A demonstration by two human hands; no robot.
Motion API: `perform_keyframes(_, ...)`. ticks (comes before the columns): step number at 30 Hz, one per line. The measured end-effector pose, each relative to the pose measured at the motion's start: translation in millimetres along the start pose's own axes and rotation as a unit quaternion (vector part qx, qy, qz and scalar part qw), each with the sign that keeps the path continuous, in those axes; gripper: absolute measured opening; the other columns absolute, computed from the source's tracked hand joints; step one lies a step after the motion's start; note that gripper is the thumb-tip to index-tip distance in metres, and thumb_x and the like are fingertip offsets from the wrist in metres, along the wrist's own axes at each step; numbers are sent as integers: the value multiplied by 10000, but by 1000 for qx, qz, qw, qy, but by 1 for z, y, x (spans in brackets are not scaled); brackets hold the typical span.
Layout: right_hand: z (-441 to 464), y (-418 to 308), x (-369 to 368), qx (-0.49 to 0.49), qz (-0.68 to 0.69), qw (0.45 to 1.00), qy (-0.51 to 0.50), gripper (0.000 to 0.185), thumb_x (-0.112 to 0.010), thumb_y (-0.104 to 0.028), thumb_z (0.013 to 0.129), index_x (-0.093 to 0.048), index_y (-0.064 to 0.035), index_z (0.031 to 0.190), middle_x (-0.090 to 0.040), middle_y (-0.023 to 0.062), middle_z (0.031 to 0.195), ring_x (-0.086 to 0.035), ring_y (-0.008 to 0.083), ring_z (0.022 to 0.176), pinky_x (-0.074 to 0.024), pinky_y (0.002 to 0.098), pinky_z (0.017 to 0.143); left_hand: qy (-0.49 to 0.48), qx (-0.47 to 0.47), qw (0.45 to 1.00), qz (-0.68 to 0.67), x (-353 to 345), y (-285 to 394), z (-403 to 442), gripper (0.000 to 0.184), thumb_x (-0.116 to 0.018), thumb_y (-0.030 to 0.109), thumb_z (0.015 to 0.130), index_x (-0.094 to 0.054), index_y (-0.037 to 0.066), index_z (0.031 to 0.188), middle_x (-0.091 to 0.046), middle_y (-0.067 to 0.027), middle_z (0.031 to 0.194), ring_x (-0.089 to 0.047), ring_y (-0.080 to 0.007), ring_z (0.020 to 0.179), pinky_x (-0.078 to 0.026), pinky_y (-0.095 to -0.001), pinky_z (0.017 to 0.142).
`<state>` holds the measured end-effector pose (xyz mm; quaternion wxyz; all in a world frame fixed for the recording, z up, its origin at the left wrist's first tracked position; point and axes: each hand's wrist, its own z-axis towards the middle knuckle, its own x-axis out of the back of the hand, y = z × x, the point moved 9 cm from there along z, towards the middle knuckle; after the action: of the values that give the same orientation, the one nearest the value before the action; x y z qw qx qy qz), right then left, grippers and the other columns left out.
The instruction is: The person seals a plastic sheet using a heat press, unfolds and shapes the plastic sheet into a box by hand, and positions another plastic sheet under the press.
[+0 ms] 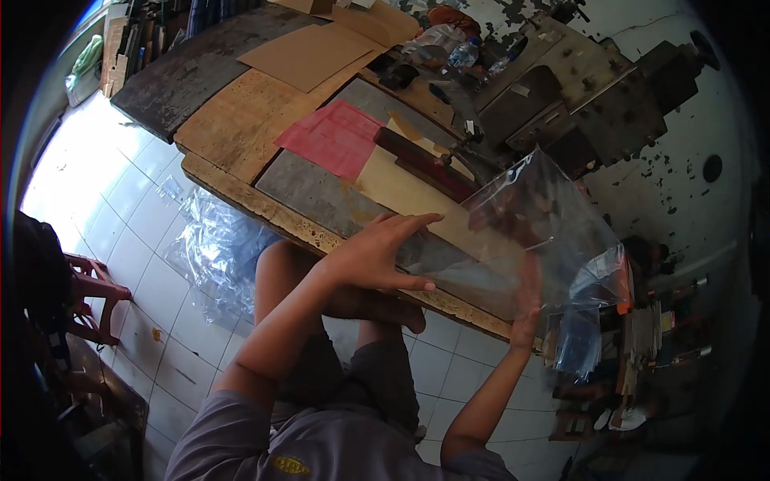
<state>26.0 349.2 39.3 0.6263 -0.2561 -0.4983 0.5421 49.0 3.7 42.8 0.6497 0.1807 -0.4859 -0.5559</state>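
Note:
A clear plastic sheet (pixel 553 216) is raised over the right part of the bench, creased and see-through. My right hand (pixel 527 301) is at its lower edge and appears to grip it; the fingers show only dimly through the plastic. My left hand (pixel 385 252) hovers over the bench's near edge, fingers and thumb spread, holding nothing. Beyond it, a pink sheet (pixel 333 140) and a cream strip (pixel 409 188) lie on the grey work surface (pixel 297 188). A dark red bar (pixel 425 164) of the machine crosses above the strip.
A large metal machine (pixel 561 88) stands at the back right. Brown cardboard (pixel 309 56) lies on the bench's far left. Clear plastic (pixel 212 248) is heaped on the tiled floor. A red stool (pixel 96 293) stands left, and stacked goods (pixel 642 337) are at right.

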Motion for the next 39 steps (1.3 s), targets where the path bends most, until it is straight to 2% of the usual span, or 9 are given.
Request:
perform_keyframes(5, -9, 19, 13, -32, -6, 999, 15, 1177, -443, -933, 861, -259, -117, 1687, -322, 106, 1723, -311, 287, 1579, -184, 504, 1274, 5, -17, 1000, -16, 3, 2, -1, 1073, -880, 533, 752, -396, 102, 1607, -646, -224, 1336, -529, -415, 1348, -397, -501, 1155)
perform_keyframes(8, -9, 14, 11, -18, 7, 999, 33, 1069, -414, -867, 934, -354, -60, 1632, -443, 140, 1638, -338, 275, 1556, -177, 486, 1282, 4, -17, 1000, -22, 3, 1, -2, 1072, -878, 541, 754, -397, 105, 1607, -642, -229, 1347, -522, -425, 1357, -391, -501, 1161)
perform_keyframes(14, -5, 9, 5, -17, -7, 1000, 9, 1153, -428, -904, 895, -253, -80, 1683, -312, 128, 1724, -304, 290, 1582, -168, 477, 1284, 3, -17, 999, -28, 3, -1, -3, 1060, -873, 542, 759, -403, 107, 1603, -636, -234, 1358, -522, -429, 1357, -383, -502, 1168)
perform_keyframes(23, -3, -3, -2, -14, -8, 1000, -2, 1151, -414, -901, 902, -258, -66, 1678, -308, 124, 1726, -294, 288, 1586, -166, 468, 1290, 16, -31, 999, -23, 4, 1, -2, 1034, -856, 544, 775, -415, 92, 1594, -644, -248, 1335, -542, -427, 1337, -378, -497, 1171)
perform_keyframes(26, -6, 3, 3, -11, 12, 999, 34, 1077, -423, -897, 904, -418, -72, 1596, -476, 122, 1614, -344, 271, 1548, -168, 472, 1274, 9, -22, 999, -24, 4, 1, -1, 1029, -854, 542, 778, -416, 95, 1595, -650, -240, 1322, -551, -419, 1323, -386, -494, 1163)
perform_keyframes(29, -7, 8, 6, -13, 10, 999, 34, 1083, -426, -901, 898, -405, -80, 1604, -472, 122, 1616, -341, 270, 1549, -163, 472, 1274, 4, -10, 1000, -18, 2, 0, 0, 1025, -855, 536, 779, -416, 100, 1597, -654, -226, 1313, -559, -406, 1308, -406, -493, 1145)
perform_keyframes(32, 1, -23, -17, 11, -23, 1000, 8, 1139, -376, -918, 898, -268, -99, 1682, -297, 106, 1733, -266, 296, 1599, -168, 487, 1292, 4, -1, 1000, -12, 2, -1, -1, 1018, -856, 521, 784, -414, 103, 1600, -657, -211, 1306, -564, -390, 1299, -428, -488, 1126)
perform_keyframes(35, -1, -15, -12, 10, -28, 1000, 6, 1122, -364, -919, 899, -279, -121, 1682, -292, 99, 1737, -251, 302, 1605, -168, 497, 1292, 4, 4, 1000, -9, -1, -4, 0, 1004, -858, 494, 791, -412, 104, 1602, -657, -200, 1301, -566, -376, 1297, -442, -479, 1114)
perform_keyframes(39, -8, 9, 10, 9, 30, 999, 39, 1108, -468, -871, 911, -307, -62, 1651, -453, 153, 1617, -368, 283, 1537, -187, 486, 1284, -3, 19, 1000, -2, -2, -3, 2, 988, -860, 455, 801, -408, 99, 1604, -652, -195, 1316, -570, -362, 1296, -445, -468, 1112)
